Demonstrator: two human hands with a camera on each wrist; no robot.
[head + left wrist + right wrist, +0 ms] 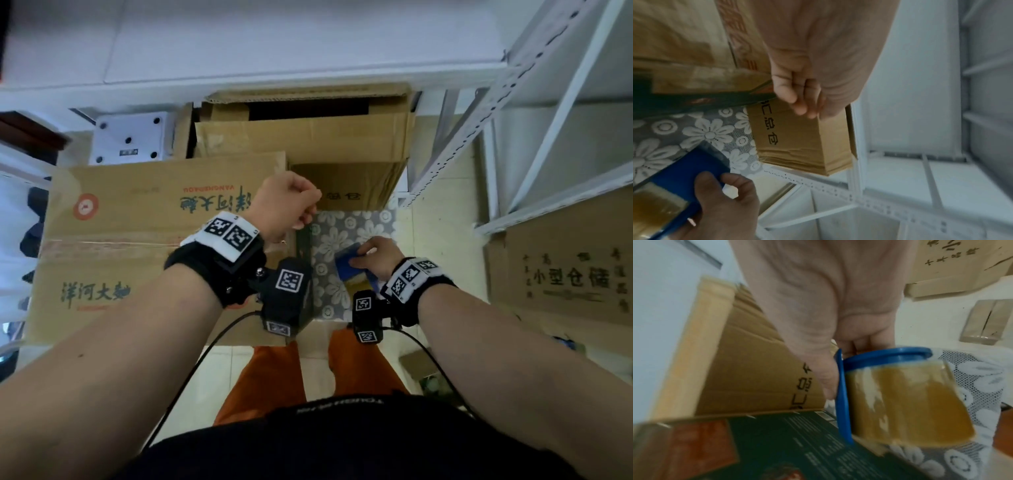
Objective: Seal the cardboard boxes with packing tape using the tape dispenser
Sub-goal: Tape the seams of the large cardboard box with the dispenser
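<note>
A large printed cardboard box [137, 219] lies in front of me with a strip of tape along its top seam. My left hand [291, 205] hovers over the box's right end, fingers curled into the palm [799, 97] with nothing visible in them. To the right of the box, my right hand [375, 255] grips a blue tape dispenser [351, 265] just above a floral cloth [342, 233]. In the right wrist view the dispenser's blue frame [841, 394] carries a brown tape roll [906, 402], close beside the box's dark printed side [777, 443].
A stack of flattened cardboard [308, 140] leans behind the box. White metal shelving [513, 120] stands at the right, with another printed carton [565, 270] under it. A white device [130, 137] sits at the back left. A small taped box [986, 321] lies on the floor.
</note>
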